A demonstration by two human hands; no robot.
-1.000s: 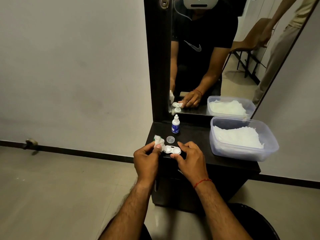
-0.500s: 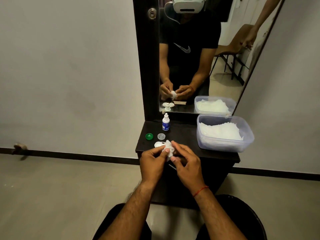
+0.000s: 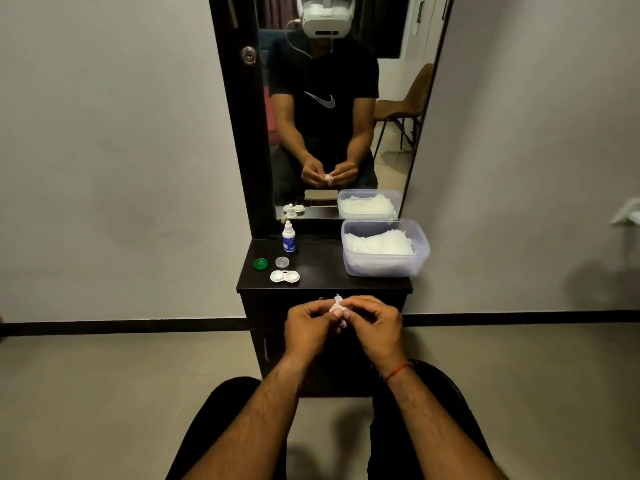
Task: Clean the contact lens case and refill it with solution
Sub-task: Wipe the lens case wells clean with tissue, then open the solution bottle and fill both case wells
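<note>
The white contact lens case [image 3: 284, 276] lies open on the dark cabinet top [image 3: 325, 282], near its front edge. A green cap [image 3: 260, 264] and a clear cap [image 3: 282, 261] lie just behind it. The small solution bottle [image 3: 289, 238] stands upright at the back by the mirror. My left hand [image 3: 306, 325] and my right hand [image 3: 374, 323] are together in front of the cabinet, both pinching a small white wad of tissue [image 3: 337, 306]. Most of the tissue is hidden by my fingers.
A clear plastic tub [image 3: 382, 268] holding white tissues sits on the right half of the cabinet top. A tall mirror [image 3: 332, 133] rises behind it, reflecting me and a brown chair. My knees are below, close to the cabinet front.
My hands left the lens case on the cabinet top and drew back toward me with the tissue. The green cap, earlier hidden by my left hand, now shows.
</note>
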